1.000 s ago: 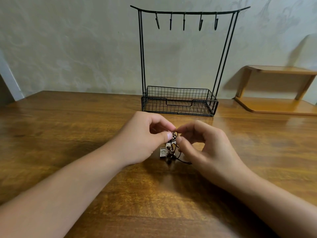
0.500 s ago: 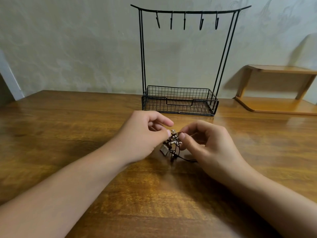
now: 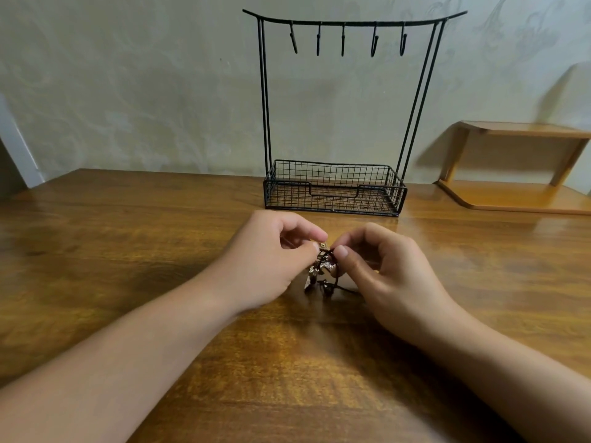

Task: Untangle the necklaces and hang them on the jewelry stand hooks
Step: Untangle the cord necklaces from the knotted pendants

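Note:
A small tangle of necklaces (image 3: 323, 271), dark cords with metal charms, hangs just above the wooden table (image 3: 128, 251) between my hands. My left hand (image 3: 268, 260) pinches its top with thumb and fingertips. My right hand (image 3: 383, 270) pinches the cord from the other side, thumb facing the left thumb. Loose cord trails onto the table under the right hand. The black wire jewelry stand (image 3: 345, 24) rises behind, its several hooks bare, and its mesh basket (image 3: 334, 190) holds nothing.
A light wooden shelf (image 3: 518, 167) sits at the back right against the wall. The wall runs close behind the stand. Bare table surface spreads to the left and right of my forearms.
Both hands have lifted the tangle slightly and moved it away from me toward the stand. The pinch points have shifted to the top of the bundle.

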